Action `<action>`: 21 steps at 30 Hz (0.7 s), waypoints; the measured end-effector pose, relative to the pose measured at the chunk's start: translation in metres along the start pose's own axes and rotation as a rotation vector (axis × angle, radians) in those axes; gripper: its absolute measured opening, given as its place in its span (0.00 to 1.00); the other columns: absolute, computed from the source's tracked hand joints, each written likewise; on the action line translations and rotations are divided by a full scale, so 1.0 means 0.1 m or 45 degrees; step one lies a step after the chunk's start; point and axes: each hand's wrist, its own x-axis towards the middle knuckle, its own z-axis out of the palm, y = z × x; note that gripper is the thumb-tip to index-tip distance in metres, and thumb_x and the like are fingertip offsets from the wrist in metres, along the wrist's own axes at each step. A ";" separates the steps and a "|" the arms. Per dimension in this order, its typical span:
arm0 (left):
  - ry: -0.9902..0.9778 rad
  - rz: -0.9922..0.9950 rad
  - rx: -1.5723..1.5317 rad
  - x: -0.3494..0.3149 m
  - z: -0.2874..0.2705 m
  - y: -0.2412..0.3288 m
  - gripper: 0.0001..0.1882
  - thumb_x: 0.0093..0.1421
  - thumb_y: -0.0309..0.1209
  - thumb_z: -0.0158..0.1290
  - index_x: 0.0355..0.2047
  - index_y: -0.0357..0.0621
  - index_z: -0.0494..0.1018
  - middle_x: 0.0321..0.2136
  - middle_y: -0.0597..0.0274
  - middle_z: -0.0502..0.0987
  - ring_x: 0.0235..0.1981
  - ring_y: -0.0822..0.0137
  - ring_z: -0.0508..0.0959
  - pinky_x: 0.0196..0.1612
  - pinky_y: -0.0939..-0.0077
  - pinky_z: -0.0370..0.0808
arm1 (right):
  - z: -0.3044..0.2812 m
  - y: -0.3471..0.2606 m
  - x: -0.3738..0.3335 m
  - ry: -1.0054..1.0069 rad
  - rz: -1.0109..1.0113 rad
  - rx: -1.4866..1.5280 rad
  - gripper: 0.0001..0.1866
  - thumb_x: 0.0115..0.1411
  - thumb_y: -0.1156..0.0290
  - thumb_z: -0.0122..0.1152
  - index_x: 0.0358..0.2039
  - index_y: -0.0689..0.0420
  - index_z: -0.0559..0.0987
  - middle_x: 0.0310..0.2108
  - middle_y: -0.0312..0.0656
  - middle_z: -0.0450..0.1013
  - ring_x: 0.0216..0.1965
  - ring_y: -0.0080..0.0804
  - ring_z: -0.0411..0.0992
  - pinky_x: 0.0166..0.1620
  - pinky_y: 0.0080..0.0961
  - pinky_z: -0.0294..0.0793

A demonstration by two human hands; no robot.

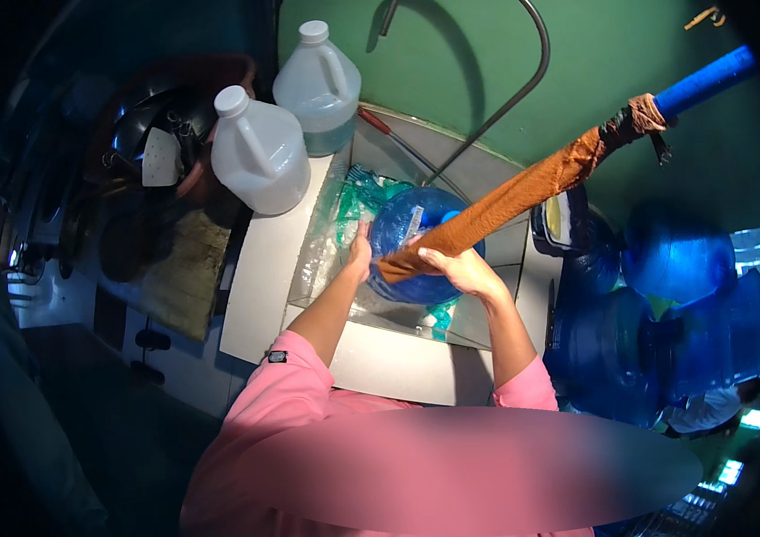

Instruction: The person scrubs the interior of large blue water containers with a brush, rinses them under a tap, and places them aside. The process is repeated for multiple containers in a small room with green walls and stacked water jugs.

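Note:
A round, translucent blue water jug (395,213) sits in the tiled sink (313,277). My left hand (360,253) presses against the jug's left side, its fingers partly hidden. From the upper right, a blue pipe (707,80) slopes down, with a brown cloth sleeve (523,190) tied round its lower end. The sleeve's loose end lies across the jug. On the right, my right hand (462,270) grips the sleeve near that end, thumb on the near side and fingertips showing beyond it. The jug's mouth is hidden from me.
Two white-capped plastic jugs (259,157) stand on the ledge at the left. Green plastic (364,192) lies behind the blue jug. A bent metal pipe (512,100) rises from the sink. Several large blue water containers (604,345) are stacked at right; dark pans (138,125) sit far left.

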 end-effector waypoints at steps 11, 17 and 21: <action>0.084 -0.013 0.264 0.15 -0.22 -0.02 0.45 0.70 0.64 0.27 0.68 0.34 0.56 0.69 0.50 0.59 0.70 0.58 0.58 0.71 0.67 0.48 | -1.05 0.48 -0.34 0.395 -0.036 -0.746 0.15 0.59 0.70 0.60 0.46 0.60 0.77 0.42 0.50 0.78 0.46 0.46 0.77 0.50 0.39 0.74; 0.180 -0.115 0.457 0.41 -0.47 -0.13 0.47 0.67 0.68 0.27 0.68 0.40 0.58 0.70 0.52 0.57 0.68 0.55 0.59 0.59 0.63 0.63 | -1.27 0.59 0.64 0.526 -0.275 -0.616 0.18 0.67 0.60 0.57 0.50 0.58 0.78 0.44 0.43 0.78 0.45 0.34 0.76 0.49 0.31 0.75; 0.249 -0.220 0.159 0.63 -0.49 -0.04 0.45 0.67 0.66 0.30 0.68 0.41 0.58 0.69 0.50 0.58 0.67 0.51 0.61 0.57 0.63 0.64 | -1.03 0.38 1.30 0.182 -0.169 -0.133 0.16 0.66 0.59 0.57 0.49 0.53 0.78 0.45 0.40 0.77 0.49 0.30 0.73 0.56 0.31 0.70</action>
